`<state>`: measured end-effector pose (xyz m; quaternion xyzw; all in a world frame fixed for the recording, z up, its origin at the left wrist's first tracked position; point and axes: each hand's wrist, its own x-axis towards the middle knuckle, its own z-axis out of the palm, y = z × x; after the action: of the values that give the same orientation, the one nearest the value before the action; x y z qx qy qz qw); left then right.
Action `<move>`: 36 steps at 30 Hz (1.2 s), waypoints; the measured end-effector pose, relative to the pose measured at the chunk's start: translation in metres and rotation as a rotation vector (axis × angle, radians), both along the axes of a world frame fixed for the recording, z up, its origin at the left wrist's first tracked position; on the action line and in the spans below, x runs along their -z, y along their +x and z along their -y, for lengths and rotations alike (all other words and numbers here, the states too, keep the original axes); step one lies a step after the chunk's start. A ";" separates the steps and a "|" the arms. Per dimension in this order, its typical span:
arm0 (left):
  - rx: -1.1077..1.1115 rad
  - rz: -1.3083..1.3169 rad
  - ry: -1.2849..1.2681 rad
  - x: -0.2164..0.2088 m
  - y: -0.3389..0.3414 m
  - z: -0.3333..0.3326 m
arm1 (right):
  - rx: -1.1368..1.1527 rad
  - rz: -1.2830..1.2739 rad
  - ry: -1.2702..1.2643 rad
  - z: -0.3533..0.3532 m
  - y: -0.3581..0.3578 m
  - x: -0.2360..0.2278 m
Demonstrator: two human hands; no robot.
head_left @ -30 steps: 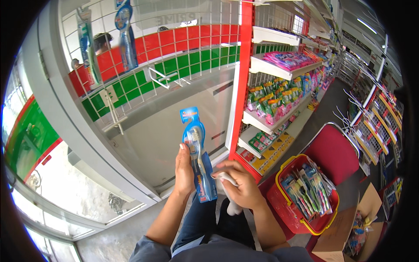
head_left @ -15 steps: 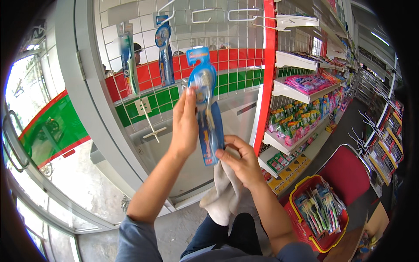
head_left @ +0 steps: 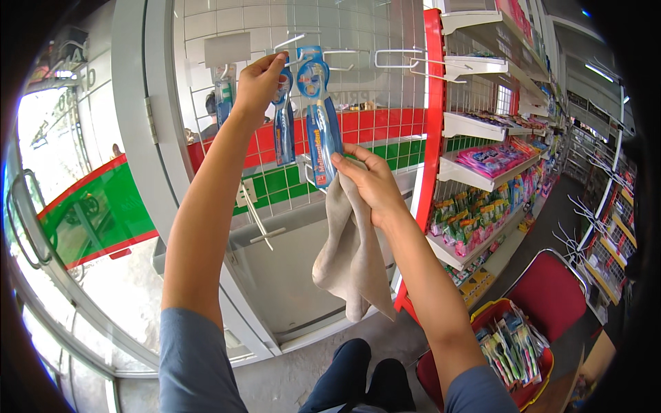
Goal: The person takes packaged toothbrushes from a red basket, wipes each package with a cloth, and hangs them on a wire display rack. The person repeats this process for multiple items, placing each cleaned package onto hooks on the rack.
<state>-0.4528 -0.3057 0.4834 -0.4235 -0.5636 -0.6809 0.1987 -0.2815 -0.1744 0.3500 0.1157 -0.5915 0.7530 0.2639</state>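
Observation:
My right hand (head_left: 372, 180) grips the lower end of a blue toothbrush pack (head_left: 321, 131), which stands upright in front of the wire grid. A greyish-white cloth (head_left: 352, 251) hangs down from the same hand. Raised at the hooks, my left hand (head_left: 261, 86) has its fingers closed at the top of a second toothbrush pack (head_left: 284, 127); the fingers hide that pack's header. Farther left, another toothbrush pack (head_left: 224, 96) hangs below a blank grey tag (head_left: 227, 49), partly behind my left wrist.
White wire hooks (head_left: 399, 60) project from the grid. A red post (head_left: 432, 138) borders shelves of pink and green packets (head_left: 468, 217). At lower right, a red basket (head_left: 544, 382) holds several toothbrush packs, beside a red chair (head_left: 547, 289). A glass door (head_left: 89, 199) stands left.
My left hand has let go of the pack in my right hand and risen to the hanging pack. The right hand has lifted its pack and cloth toward the hooks.

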 end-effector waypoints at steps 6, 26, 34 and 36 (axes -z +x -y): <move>-0.026 0.096 -0.119 -0.022 -0.013 -0.003 | 0.007 0.030 0.063 -0.006 -0.015 -0.006; 0.088 0.097 -0.049 -0.011 -0.021 -0.008 | 0.021 0.068 0.268 -0.016 -0.038 0.004; -0.057 0.116 -0.128 0.015 0.008 -0.002 | 0.072 0.085 0.292 -0.013 -0.043 0.003; -0.042 0.152 -0.266 0.024 0.014 0.000 | 0.058 0.090 0.283 -0.012 -0.044 0.004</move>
<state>-0.4389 -0.3059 0.4592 -0.3814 -0.6709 -0.6261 0.1117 -0.3256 -0.1621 0.3456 0.1007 -0.7059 0.6587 0.2401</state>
